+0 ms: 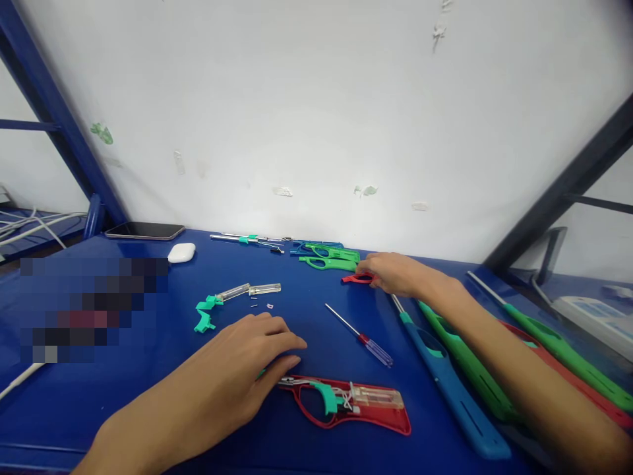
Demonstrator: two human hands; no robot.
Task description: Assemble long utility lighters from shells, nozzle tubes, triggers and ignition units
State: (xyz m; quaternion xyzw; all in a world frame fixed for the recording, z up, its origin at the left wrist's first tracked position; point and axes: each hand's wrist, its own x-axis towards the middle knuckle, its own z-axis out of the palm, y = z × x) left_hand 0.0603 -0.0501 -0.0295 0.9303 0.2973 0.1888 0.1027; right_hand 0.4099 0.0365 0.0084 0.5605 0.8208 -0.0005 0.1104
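The left hand (247,359), fingers slightly apart, is over the near end of the open red lighter (380,422), lower centre; the right hand (390,272) grips a red shell (350,280) (partly hidden), right of centre.

The blue tabletop (306,323) carries a phone (146,230), a white earbud case (182,253), a screwdriver (361,337), green clips (205,313), clear fuel tanks (265,289) and intact and opened utility lighters (457,389)

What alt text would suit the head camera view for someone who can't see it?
A person's right hand touches a red casing on a blue table; the left hand is by an open red lighter, inner parts exposed. A screwdriver and long closed lighters lie nearby.
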